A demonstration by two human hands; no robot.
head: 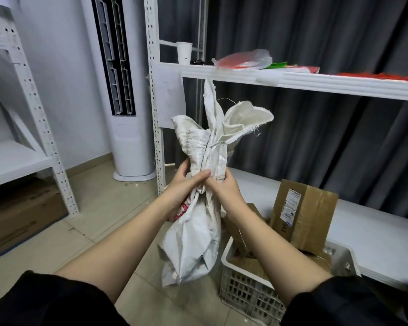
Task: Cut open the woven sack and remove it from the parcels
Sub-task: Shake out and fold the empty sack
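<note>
A white woven sack (198, 236), bunched and twisted into a long bundle, hangs upright in front of me above the tiled floor. Its frayed open end (240, 118) fans out at the top. My left hand (186, 187) grips its narrow middle from the left. My right hand (222, 187) grips the same spot from the right, touching the left. Red print shows under my left palm. A brown cardboard parcel (304, 215) leans on the low shelf at the right, over a white plastic crate (252, 290) holding more cardboard. No cutting tool is visible.
A white metal rack (292, 81) stands behind the sack, its upper shelf carrying a paper cup (184, 52) and plastic bags. A tall floor air conditioner (123, 90) stands at the back. Another rack (45, 137) with a cardboard box under it is at the left.
</note>
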